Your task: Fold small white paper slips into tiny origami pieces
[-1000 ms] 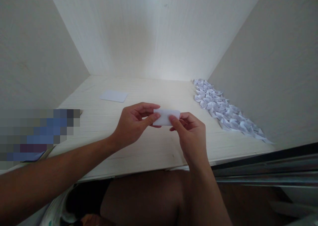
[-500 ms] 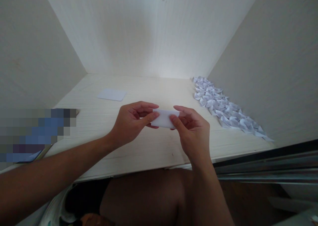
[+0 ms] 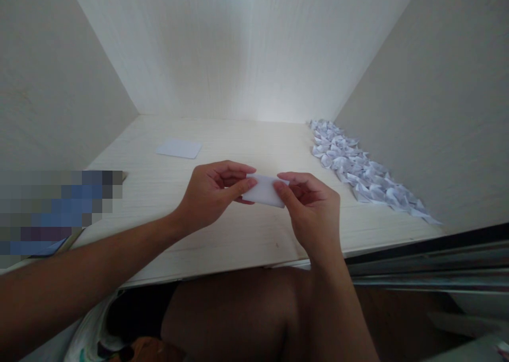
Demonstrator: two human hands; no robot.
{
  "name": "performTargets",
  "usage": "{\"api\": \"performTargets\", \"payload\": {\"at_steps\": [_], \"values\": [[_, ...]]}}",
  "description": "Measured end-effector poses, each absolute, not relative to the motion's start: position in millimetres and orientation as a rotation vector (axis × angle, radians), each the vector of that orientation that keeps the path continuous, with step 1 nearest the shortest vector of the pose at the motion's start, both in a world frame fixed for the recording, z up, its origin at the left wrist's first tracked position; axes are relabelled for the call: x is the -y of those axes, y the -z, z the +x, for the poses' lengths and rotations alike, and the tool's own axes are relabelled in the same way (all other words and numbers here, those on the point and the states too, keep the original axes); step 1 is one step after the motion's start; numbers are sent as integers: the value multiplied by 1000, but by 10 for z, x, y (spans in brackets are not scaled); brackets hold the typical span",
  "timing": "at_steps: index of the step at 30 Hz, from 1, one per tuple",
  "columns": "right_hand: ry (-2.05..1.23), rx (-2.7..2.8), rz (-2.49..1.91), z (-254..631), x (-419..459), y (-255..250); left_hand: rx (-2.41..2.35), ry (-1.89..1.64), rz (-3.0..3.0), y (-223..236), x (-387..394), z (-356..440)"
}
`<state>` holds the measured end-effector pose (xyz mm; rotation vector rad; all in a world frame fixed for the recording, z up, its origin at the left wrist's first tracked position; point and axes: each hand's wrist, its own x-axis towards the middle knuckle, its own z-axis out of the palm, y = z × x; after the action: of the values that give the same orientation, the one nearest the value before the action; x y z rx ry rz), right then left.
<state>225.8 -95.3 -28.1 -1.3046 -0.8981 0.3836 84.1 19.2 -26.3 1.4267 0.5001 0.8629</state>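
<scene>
A small white rectangular piece of paper (image 3: 263,191) is held above the table, tilted a little down to the right. My left hand (image 3: 217,192) pinches its left end, thumb on the near face and fingers behind. At the right end my right hand (image 3: 310,203) grips it the same way, with the index finger along the top edge. Whether the paper is one layer or folded I cannot tell. Farther back on the left, a white card-like sheet or stack (image 3: 180,148) with rounded corners lies flat on the table.
Many folded white paper pieces (image 3: 358,171) lie in a long pile along the right wall (image 3: 429,113). A blurred-out flat object (image 3: 67,213) rests at the table's left edge. Pale panels enclose the table (image 3: 238,245) at the back and both sides.
The right end of the paper has dipped, so it now slants. My right hand has shifted slightly right, its index finger now on the top edge. My left hand keeps its pinch.
</scene>
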Motion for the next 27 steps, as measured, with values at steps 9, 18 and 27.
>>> {"api": "performTargets", "payload": {"at_steps": [9,18,27], "values": [[-367,905,-1360,2274,969,281,-522,-858,1453,245,-185,822],[-375,956,-1417,2309,986,307,-560,-841,1507,262,-196,808],[-499,1162,-1564,2330,1031,269,-502,-737,1563,250,-188,799]]}}
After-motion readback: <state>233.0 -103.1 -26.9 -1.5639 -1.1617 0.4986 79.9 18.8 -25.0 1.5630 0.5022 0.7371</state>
